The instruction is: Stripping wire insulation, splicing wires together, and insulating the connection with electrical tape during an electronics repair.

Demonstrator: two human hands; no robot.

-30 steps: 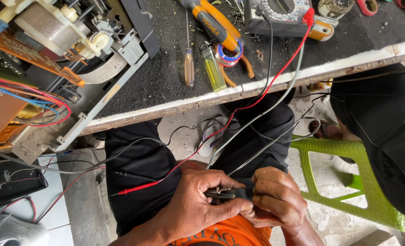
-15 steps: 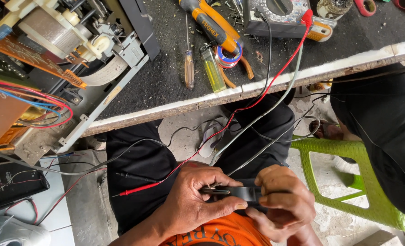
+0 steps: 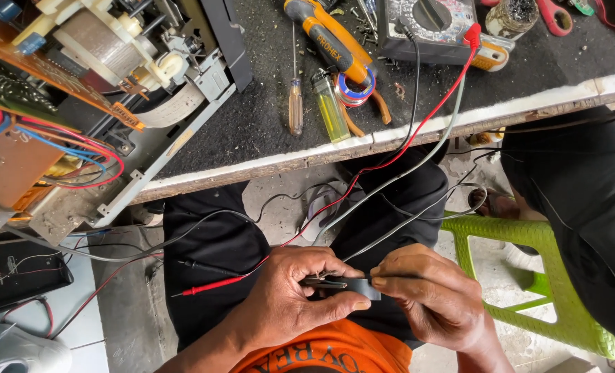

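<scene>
Over my lap, my left hand (image 3: pixel 297 297) and my right hand (image 3: pixel 435 297) together pinch a strip of dark tape (image 3: pixel 363 285) around a grey cable (image 3: pixel 397 238). The left thumb presses the tape's lower edge, and the right fingertips hold its right end. A thin metal piece shows under the left fingers. A red test probe (image 3: pixel 214 284) and a black probe (image 3: pixel 200 266) rest on my left thigh, their leads running up to a multimeter (image 3: pixel 428 27) on the bench.
The black-topped bench (image 3: pixel 252 131) carries an opened device with circuit boards (image 3: pixel 65 103), a screwdriver (image 3: pixel 294 103), a lighter (image 3: pixel 330 110), an orange-handled tool (image 3: pixel 328 38) and a solder roll (image 3: pixel 354 88). A green plastic stool (image 3: pixel 535 276) and a person in black (image 3: pixel 584 200) are on my right.
My hands have shifted slightly on the cable. The tape strip now shows more fully between my left thumb and right fingertips.
</scene>
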